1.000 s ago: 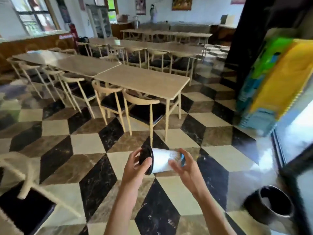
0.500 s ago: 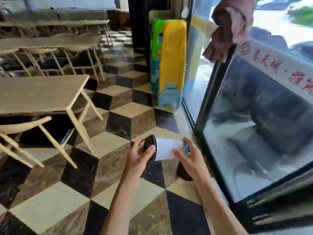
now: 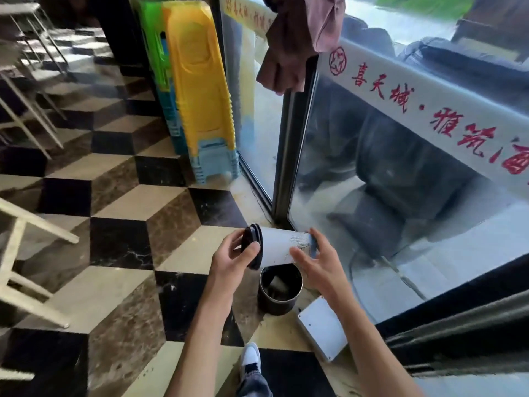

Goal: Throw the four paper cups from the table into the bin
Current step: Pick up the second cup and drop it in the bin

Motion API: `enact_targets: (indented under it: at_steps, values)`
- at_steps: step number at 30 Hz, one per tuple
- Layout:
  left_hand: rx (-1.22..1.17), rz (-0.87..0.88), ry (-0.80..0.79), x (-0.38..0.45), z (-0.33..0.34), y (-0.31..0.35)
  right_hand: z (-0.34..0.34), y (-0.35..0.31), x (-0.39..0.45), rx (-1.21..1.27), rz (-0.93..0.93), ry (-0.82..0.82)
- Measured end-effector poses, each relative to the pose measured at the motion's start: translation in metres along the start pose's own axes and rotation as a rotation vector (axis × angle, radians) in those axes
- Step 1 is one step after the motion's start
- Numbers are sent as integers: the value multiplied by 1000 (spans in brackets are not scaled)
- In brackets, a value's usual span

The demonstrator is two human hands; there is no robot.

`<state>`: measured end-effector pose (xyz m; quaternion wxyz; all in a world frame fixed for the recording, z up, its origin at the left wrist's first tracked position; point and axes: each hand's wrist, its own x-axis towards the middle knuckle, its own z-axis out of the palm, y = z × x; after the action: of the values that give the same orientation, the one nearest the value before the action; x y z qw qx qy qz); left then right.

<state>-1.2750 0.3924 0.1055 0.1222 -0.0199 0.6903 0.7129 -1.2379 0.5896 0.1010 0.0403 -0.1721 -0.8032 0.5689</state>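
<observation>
both hands hold a stack of paper cups (image 3: pixel 279 247) on its side right above the black bin (image 3: pixel 279 293) on the floor: the left hand (image 3: pixel 236 260) grips the black-lidded end, the right hand (image 3: pixel 316 260) grips the base end. inside the bin something pale lies. a white shoe (image 3: pixel 250 357) stands just this side of the bin, and a glass door (image 3: pixel 400 167) rises beyond it.
</observation>
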Motion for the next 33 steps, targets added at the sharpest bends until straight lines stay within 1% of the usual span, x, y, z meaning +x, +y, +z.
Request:
enact_targets:
  at_steps: [4, 7, 11, 14, 20, 22, 27, 30, 33]
  values:
    - [15, -24, -49, 69, 6, -2, 6, -2, 61, -27, 61, 26]
    - [21, -49, -73, 112, 12, -14, 13, 9, 95, -16, 137, 49]
    - [5, -140, -83, 155, 20, -45, 23, 45, 132, 12, 254, 27]
    - [-15, -242, -67, 178, 25, -88, 35, 85, 156, -12, 332, -6]
    - [39, -432, 27, 218, 37, -215, 68, 201, 199, -68, 486, -105]
    - [61, -485, 61, 230, 43, -267, 82, 253, 212, -90, 528, -141]
    - [171, -637, 66, 255, 56, -400, 114, 394, 238, -138, 623, -176]
    - [210, -668, 78, 271, 60, -467, 137, 464, 251, -134, 658, -187]
    - [243, -682, 133, 288, 62, -517, 158, 514, 263, -147, 662, -205]
